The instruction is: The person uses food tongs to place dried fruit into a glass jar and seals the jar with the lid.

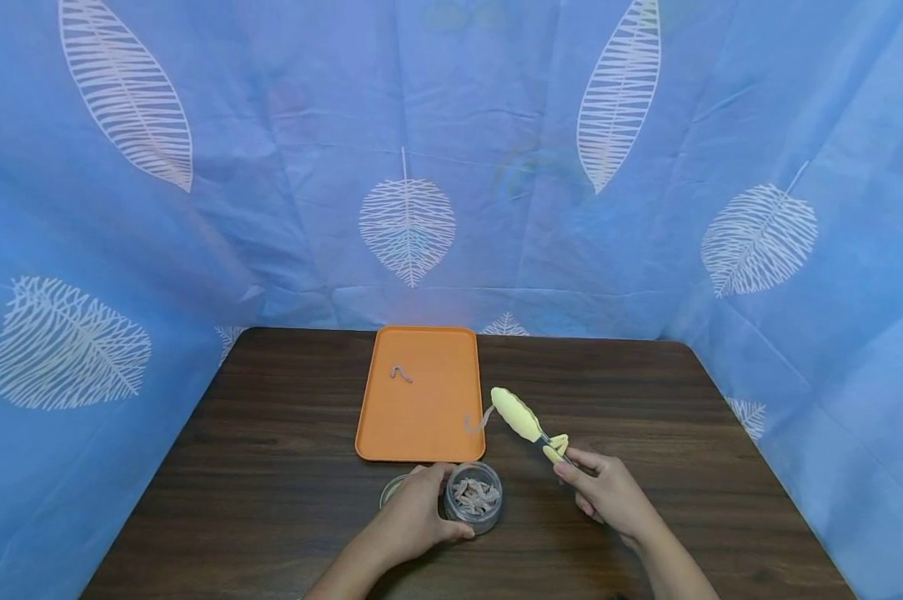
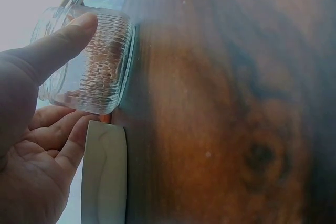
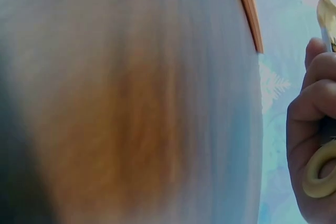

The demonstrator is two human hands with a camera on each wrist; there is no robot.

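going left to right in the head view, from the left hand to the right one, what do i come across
left hand → glass jar of pale strips → yellow tool → right hand

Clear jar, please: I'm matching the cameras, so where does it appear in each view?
Head: the clear jar is low, near center, held by the left hand.
Left wrist: upper left, partly covered by the thumb.
Right wrist: not in it.
Shared landmark: the wooden table, in all three.
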